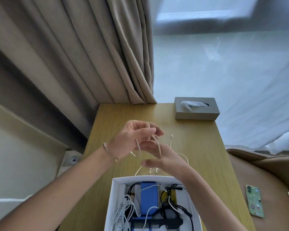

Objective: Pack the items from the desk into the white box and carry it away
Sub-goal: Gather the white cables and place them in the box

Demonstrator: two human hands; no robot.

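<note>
- Head view: the left hand (132,139) is raised over the desk (198,147), fingers loosely curled, with loops of a white cable (158,145) running across them.
- The right hand (163,157) sits just beside it, palm up and fingers half open, guiding the same loops; neither hand is clenched tight.
- The cable's loose end trails onto the desk, its plug (171,135) lying beyond the hands.
- Risk, as I judge it: the loops are held slackly, so they could spring apart, or the trailing end could snag on the box rim on the way in.
- The white box (114,194) stands open at the near edge, already holding a blue device (148,195), a dark comb (150,223), and tangled black and white leads.
- A grey tissue box (196,108) rests at the far corner.
- A phone (254,203) lies off the desk, on a brown seat.
</note>
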